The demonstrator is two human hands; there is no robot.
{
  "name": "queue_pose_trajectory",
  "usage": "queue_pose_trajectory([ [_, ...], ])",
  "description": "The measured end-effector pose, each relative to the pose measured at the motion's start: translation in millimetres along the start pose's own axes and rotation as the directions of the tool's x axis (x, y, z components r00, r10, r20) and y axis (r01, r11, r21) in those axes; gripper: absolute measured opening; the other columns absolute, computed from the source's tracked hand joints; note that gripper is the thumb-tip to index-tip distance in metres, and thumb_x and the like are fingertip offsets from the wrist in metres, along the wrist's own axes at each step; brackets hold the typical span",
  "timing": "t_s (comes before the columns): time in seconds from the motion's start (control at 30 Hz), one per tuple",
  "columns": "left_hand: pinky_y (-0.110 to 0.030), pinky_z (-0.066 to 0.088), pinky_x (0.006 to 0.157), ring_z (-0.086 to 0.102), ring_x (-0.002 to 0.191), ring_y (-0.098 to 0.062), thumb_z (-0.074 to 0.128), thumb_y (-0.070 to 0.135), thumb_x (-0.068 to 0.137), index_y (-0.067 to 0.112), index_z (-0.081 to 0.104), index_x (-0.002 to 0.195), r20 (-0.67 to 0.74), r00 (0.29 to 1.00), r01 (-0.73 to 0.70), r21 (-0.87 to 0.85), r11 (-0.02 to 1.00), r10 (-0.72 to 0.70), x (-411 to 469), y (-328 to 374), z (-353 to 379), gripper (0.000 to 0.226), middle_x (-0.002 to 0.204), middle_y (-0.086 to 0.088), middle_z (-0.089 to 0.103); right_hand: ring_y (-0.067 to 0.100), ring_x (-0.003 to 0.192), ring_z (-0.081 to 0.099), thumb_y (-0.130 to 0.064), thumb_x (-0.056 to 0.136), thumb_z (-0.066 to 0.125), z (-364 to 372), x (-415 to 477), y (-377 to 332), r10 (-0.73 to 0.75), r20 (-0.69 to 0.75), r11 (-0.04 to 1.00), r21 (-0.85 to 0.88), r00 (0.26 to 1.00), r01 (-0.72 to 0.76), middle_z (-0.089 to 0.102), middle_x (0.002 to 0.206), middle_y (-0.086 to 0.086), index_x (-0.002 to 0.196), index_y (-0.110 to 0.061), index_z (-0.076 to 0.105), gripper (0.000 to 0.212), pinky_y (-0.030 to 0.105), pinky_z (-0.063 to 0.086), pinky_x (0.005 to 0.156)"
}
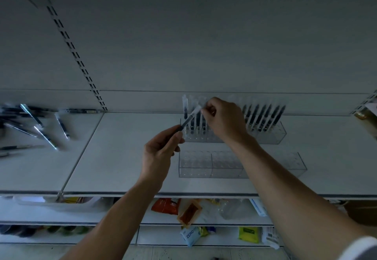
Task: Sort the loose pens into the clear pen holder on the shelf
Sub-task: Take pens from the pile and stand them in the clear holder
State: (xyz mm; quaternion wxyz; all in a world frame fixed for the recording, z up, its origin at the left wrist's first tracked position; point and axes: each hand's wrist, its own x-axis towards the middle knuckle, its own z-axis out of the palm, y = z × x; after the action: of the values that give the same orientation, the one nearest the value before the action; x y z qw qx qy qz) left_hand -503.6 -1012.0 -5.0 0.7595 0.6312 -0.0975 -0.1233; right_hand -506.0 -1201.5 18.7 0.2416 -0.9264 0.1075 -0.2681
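Dim shop aisle, a white shelf (122,167) at chest height with a slotted back panel behind. Nearest in, the left hand (158,157) has fingers and thumb curled round the dark lower end of a pen (188,118), which slants up toward one o'clock. At its pale top end the right hand (224,121) pinches with its fingertips; the other fingers are curled in.

This looks like the lining-up step. Best move, I'd say: stand the pen upright, let the right hand steer the tip over a free slot, and have the left let go only once it seats.

The target, the rear clear holder (273,135), sits at twelve o'clock just beyond the hands. The right wrist hides its middle, so free slots there can't be judged.

Watch the upright pens (185,108) touching-close at the hands' eleven o'clock, and the leaning row (263,116) at two o'clock; a careless swing could knock either.

An empty front holder (204,165) lies under the right forearm. The loose pens (38,125) wait far out at nine o'clock, well apart.
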Motion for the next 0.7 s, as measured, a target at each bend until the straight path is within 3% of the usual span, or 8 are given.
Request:
queue_pose_trajectory([
  [0.2, -0.017, 0.045, 0.058, 0.056, 0.063, -0.008, 0.063, 0.015, 0.086, 0.018, 0.071, 0.102, 0.038, 0.999, -0.004, -0.002, 1.0, 0.004, 1.0, 1.3, 4.0, 0.018, 0.074, 0.001, 0.07, 0.013, 0.07, 0.067, -0.027, 0.092, 0.064, -1.6, -4.1, 0.3, 0.07, 0.039, 0.996, 0.061, 0.997, -0.072, 0.073, 0.086, 0.002, 0.098, -0.01, 0.068, 0.018, 0.037, 0.058, 0.068],
  [0.33, -0.015, 0.046, 0.058, 0.058, 0.063, -0.006, 0.062, 0.01, 0.088, 0.017, 0.071, 0.102, 0.075, 0.997, -0.013, -0.007, 1.0, 0.014, 3.1, 1.9, 8.3, 0.018, 0.073, 0.002, 0.07, 0.003, 0.065, 0.06, -0.027, 0.095, 0.059, -16.1, -27.1, -6.7, 0.178, -0.001, 0.974, 0.144, 0.984, -0.176, 0.069, 0.086, -0.008, 0.109, -0.013, 0.067, 0.022, 0.007, 0.046, 0.058],
  [0.37, -0.015, 0.046, 0.058, 0.059, 0.063, -0.006, 0.062, 0.008, 0.088, 0.017, 0.071, 0.101, 0.09, 0.996, -0.021, -0.003, 1.0, 0.021, 3.7, 1.4, 9.9, 0.018, 0.073, 0.002, 0.07, 0.005, 0.06, 0.057, -0.025, 0.095, 0.058, -19.2, -35.2, -7.2, 0.23, 0.011, 0.952, 0.205, 0.973, -0.228, 0.066, 0.08, -0.01, 0.108, -0.014, 0.068, 0.019, 0.007, 0.044, 0.052],
  [0.4, -0.014, 0.046, 0.058, 0.059, 0.063, -0.005, 0.061, 0.006, 0.089, 0.017, 0.071, 0.1, 0.109, 0.994, -0.028, 0.002, 1.0, 0.027, 4.3, 0.8, 12.4, 0.018, 0.073, 0.002, 0.071, 0.01, 0.06, 0.059, -0.023, 0.095, 0.058, -22.7, -42.1, -7.5, 0.294, 0.075, 0.896, 0.325, 0.953, -0.302, 0.066, 0.077, -0.007, 0.103, -0.016, 0.069, 0.015, 0.011, 0.047, 0.053],
  [0.47, -0.013, 0.046, 0.059, 0.06, 0.064, -0.004, 0.061, 0.003, 0.089, 0.018, 0.071, 0.099, 0.152, 0.987, -0.047, 0.014, 0.999, 0.044, 6.3, -0.2, 19.1, 0.02, 0.073, 0.003, 0.071, 0.016, 0.073, 0.066, -0.019, 0.092, 0.061, -31.1, -48.8, -11.0, 0.362, 0.326, 0.629, 0.606, 0.873, -0.487, 0.07, 0.086, 0.004, 0.094, -0.017, 0.069, 0.008, 0.024, 0.055, 0.06],
  [0.53, -0.014, 0.046, 0.059, 0.06, 0.063, -0.004, 0.061, 0.001, 0.088, 0.02, 0.071, 0.097, 0.173, 0.983, -0.074, 0.041, 0.996, 0.066, 9.8, -2.4, 25.7, 0.023, 0.072, 0.004, 0.071, 0.014, 0.077, 0.067, -0.02, 0.088, 0.065, -36.4, -50.4, -12.3, 0.351, 0.442, 0.399, 0.727, 0.825, -0.559, 0.072, 0.089, 0.005, 0.09, -0.017, 0.069, 0.005, 0.024, 0.053, 0.061],
  [0.6, -0.016, 0.048, 0.062, 0.062, 0.067, -0.005, 0.063, 0.002, 0.088, 0.026, 0.07, 0.096, 0.192, 0.977, -0.11, 0.1, 0.989, 0.089, 13.8, -6.0, 30.0, 0.026, 0.074, 0.006, 0.072, 0.012, 0.075, 0.067, -0.025, 0.084, 0.07, -38.9, -49.1, -12.4, 0.4, 0.424, 0.33, 0.761, 0.813, -0.559, 0.072, 0.083, 0.002, 0.084, -0.016, 0.068, 0.009, 0.022, 0.051, 0.061],
  [0.7, -0.024, 0.053, 0.071, 0.067, 0.077, -0.009, 0.065, 0.008, 0.088, 0.035, 0.069, 0.101, 0.227, 0.965, -0.182, 0.223, 0.958, 0.13, 20.1, -13.7, 33.2, 0.03, 0.082, 0.01, 0.074, 0.013, 0.075, 0.07, -0.023, 0.083, 0.072, -39.2, -48.2, -10.3, 0.442, 0.384, 0.331, 0.77, 0.81, -0.546, 0.072, 0.078, 0.0, 0.08, -0.015, 0.065, 0.011, 0.022, 0.052, 0.06],
])
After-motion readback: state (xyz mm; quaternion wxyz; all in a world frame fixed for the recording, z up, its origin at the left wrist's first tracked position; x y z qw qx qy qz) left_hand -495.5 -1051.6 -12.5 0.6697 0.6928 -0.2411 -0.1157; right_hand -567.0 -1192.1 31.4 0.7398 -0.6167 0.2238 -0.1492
